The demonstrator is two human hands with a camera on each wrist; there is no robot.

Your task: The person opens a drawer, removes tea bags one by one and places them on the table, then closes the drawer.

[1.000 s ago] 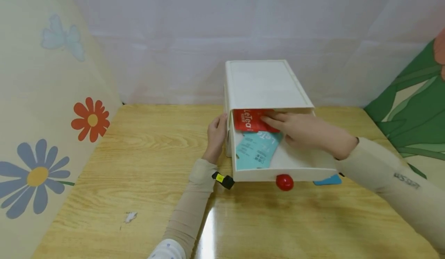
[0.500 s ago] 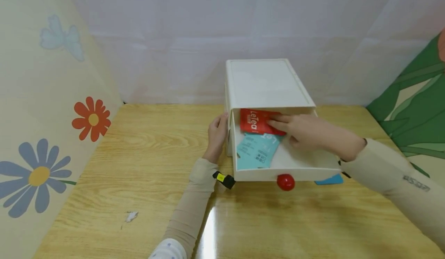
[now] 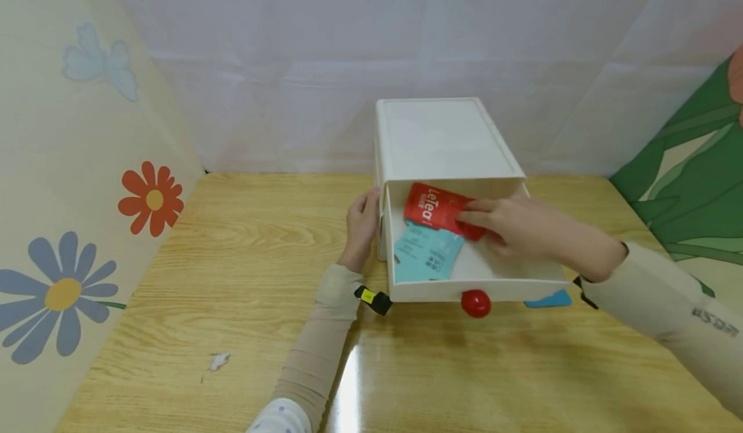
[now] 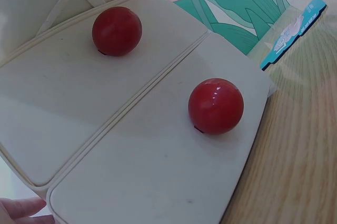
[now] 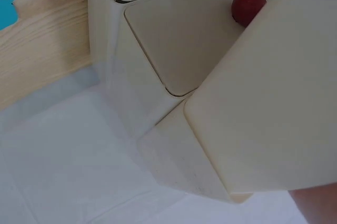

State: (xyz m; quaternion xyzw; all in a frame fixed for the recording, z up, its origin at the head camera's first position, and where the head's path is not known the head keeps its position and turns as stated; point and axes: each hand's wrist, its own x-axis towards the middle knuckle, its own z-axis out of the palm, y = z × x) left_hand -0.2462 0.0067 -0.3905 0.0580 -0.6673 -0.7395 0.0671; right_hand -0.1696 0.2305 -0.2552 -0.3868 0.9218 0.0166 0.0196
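A white drawer cabinet point(image 3: 441, 136) stands at the middle back of the table, its top drawer point(image 3: 499, 291) pulled out. Inside, a red tea packet point(image 3: 432, 206) marked "LeTea" lies slanted, overlapping a teal packet point(image 3: 426, 252). My right hand point(image 3: 516, 226) reaches into the drawer and pinches the red packet by its right end, fingers on top; the thumb is partly hidden. My left hand point(image 3: 361, 226) rests against the cabinet's left side, fingers extended. Its fingertips point(image 4: 26, 208) show at the cabinet's edge in the left wrist view.
Below the open drawer are two closed drawer fronts with round red knobs point(image 4: 216, 106). A red knob point(image 3: 476, 304) sits on the open drawer. Another teal packet point(image 4: 295, 32) lies on the table to the right. A white scuffed patch point(image 3: 218, 361) marks the table's left.
My right hand has drawn the red packet rightward and toward me, turning it to a slant and out from under the cabinet top. My left hand stays put.
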